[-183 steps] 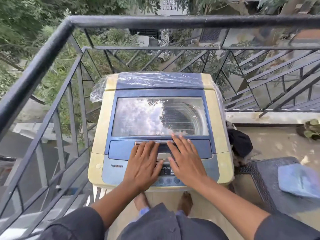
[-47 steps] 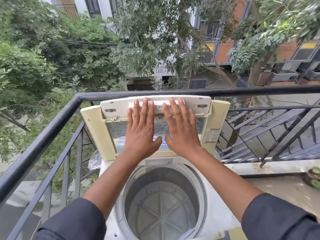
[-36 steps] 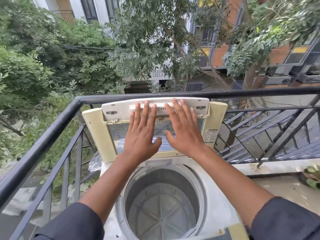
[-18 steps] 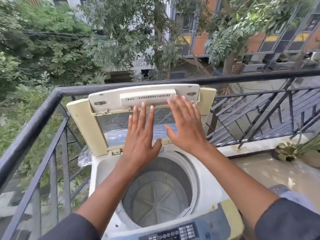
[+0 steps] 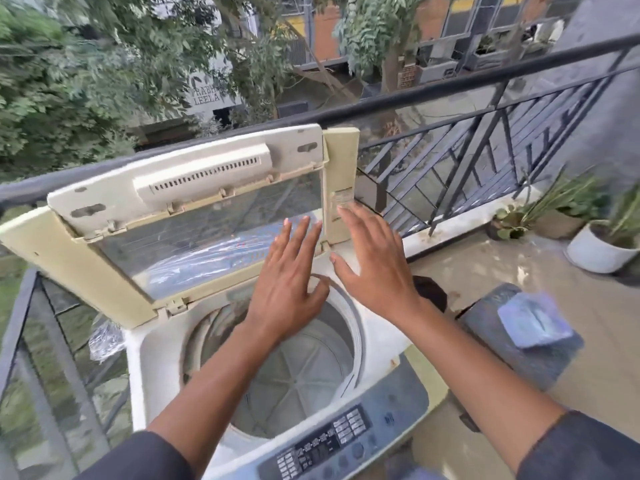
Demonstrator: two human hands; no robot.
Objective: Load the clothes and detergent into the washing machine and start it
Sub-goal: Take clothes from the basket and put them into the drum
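Control panel (image 5: pixel 332 441) of the washing machine (image 5: pixel 156 344) sat nearest, with the bare drum (image 5: pixel 298 368) behind it. Above the drum hovered the left hand (image 5: pixel 287 289) and right hand (image 5: pixel 374 268), fingers spread, gripping nothing. Beyond stood the raised lid (image 5: pixel 194 216) against the railing (image 5: pixel 450 95). Loading would go best with the lid left propped; no clothes could be identified

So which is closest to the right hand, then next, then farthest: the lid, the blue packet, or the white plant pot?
From the right hand, in the head view:
1. Lid, raised just beyond the fingertips.
2. Blue packet, lying on the dark stool to the right.
3. White plant pot, far right by the railing.
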